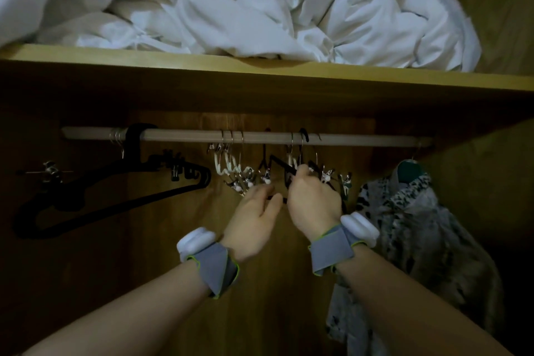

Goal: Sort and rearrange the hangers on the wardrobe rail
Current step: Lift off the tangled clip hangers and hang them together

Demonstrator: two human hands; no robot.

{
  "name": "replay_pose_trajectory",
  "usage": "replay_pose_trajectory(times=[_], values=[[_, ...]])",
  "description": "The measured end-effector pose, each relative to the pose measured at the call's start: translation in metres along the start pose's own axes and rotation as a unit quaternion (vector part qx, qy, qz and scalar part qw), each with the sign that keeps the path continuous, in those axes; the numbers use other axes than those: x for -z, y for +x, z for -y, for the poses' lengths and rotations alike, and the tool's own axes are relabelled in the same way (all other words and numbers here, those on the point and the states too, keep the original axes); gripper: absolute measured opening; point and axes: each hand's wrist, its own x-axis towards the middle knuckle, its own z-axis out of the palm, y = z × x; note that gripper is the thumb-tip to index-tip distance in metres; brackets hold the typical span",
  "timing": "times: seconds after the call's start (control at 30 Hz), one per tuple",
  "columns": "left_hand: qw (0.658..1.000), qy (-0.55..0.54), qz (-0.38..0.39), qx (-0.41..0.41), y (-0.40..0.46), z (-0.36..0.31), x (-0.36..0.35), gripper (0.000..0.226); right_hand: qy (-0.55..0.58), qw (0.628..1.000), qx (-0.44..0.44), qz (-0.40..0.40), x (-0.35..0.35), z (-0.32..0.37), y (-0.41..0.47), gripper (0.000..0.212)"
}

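Two bare forearms come up from six o'clock, each with a grey wrist strap [212, 264] carrying a white block. The left hand [251, 222] is half open, fingers curled loosely under a thin black bar, touching it without clamping it. The right hand [313, 201] is closed on a black hanger [284, 170] near the frame's centre, fingertips pinching its upper part.

The hangers hang from a pale rail [185, 135] running from nine to three o'clock. At the middle sits a tangled bunch of metal clip hangers [245, 178] with white tips, crowded together. At nine o'clock, well apart, a large black hanger [115, 196] hangs tilted. At three o'clock a patterned garment [404, 211] hangs just beside the right wrist.

Dark wood panels back the wardrobe. A wooden shelf [260, 69] crosses above the rail, holding crumpled white bedding [260, 3] at twelve o'clock. Bare rail shows between the black hanger and the clips.
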Motion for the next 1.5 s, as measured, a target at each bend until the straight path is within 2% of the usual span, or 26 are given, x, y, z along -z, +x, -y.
replay_pose_trajectory(times=[0.17, 0.3, 0.43, 0.5, 0.6, 0.7, 0.77, 0.83, 0.87, 0.9, 0.97, 1.03, 1.13, 1.2, 1.33, 1.5], values=[[1.0, -0.011, 0.017, 0.004, -0.009, 0.002, 0.008, 0.048, -0.03, 0.997, 0.001, 0.069, -0.005, 0.006, -0.02, 0.03], [1.0, -0.003, 0.012, 0.018, -0.016, 0.01, 0.011, 0.045, -0.039, 0.995, 0.031, 0.092, -0.003, 0.012, -0.047, 0.034], [0.993, -0.018, 0.047, 0.106, -0.025, 0.016, 0.007, 0.035, -0.051, 0.996, 0.049, 0.063, 0.0, 0.018, -0.073, 0.031], [0.977, -0.098, 0.069, 0.175, -0.027, 0.017, 0.002, 0.037, -0.049, 0.996, 0.067, 0.044, 0.0, 0.021, -0.084, 0.027], [0.931, -0.245, 0.056, 0.265, -0.028, 0.007, 0.001, 0.044, -0.036, 0.991, 0.129, -0.002, 0.004, 0.022, -0.102, 0.027], [0.893, -0.313, 0.071, 0.316, -0.035, 0.0, 0.0, 0.04, 0.038, 0.984, 0.171, 0.032, 0.024, 0.018, -0.117, 0.034], [0.875, -0.335, 0.085, 0.339, -0.037, -0.002, -0.004, 0.04, 0.088, 0.985, 0.144, 0.03, 0.037, 0.007, -0.113, 0.039], [0.86, -0.346, 0.105, 0.359, -0.039, 0.002, -0.01, 0.042, 0.072, 0.992, 0.065, -0.078, 0.043, -0.011, -0.093, 0.041], [0.86, -0.347, 0.107, 0.359, -0.039, 0.002, -0.012, 0.042, 0.053, 0.994, 0.002, -0.099, 0.044, -0.022, -0.081, 0.041], [0.864, -0.342, 0.103, 0.355, -0.04, 0.003, -0.014, 0.04, 0.036, 0.995, -0.059, -0.077, 0.044, -0.031, -0.07, 0.044], [0.874, -0.338, 0.095, 0.336, -0.037, 0.003, -0.015, 0.036, 0.058, 0.989, -0.136, 0.021, 0.038, -0.043, -0.052, 0.054], [0.882, -0.34, 0.085, 0.314, -0.033, 0.003, -0.014, 0.033, 0.118, 0.975, -0.17, 0.077, 0.031, -0.048, -0.039, 0.055], [0.891, -0.34, 0.079, 0.289, -0.024, 0.002, -0.01, 0.025, 0.149, 0.972, -0.16, 0.088, 0.019, -0.055, -0.028, 0.044], [0.898, -0.336, 0.082, 0.272, -0.018, 0.002, -0.008, 0.025, 0.119, 0.981, -0.137, 0.061, 0.017, -0.056, -0.022, 0.033], [0.905, -0.337, 0.076, 0.25, -0.007, 0.002, -0.009, 0.03, 0.026, 0.995, -0.092, -0.004, 0.024, -0.05, -0.011, 0.028], [0.904, -0.35, 0.071, 0.235, 0.001, 0.001, -0.003, 0.032, -0.03, 0.994, -0.098, 0.025, 0.022, -0.035, 0.002, 0.027]])
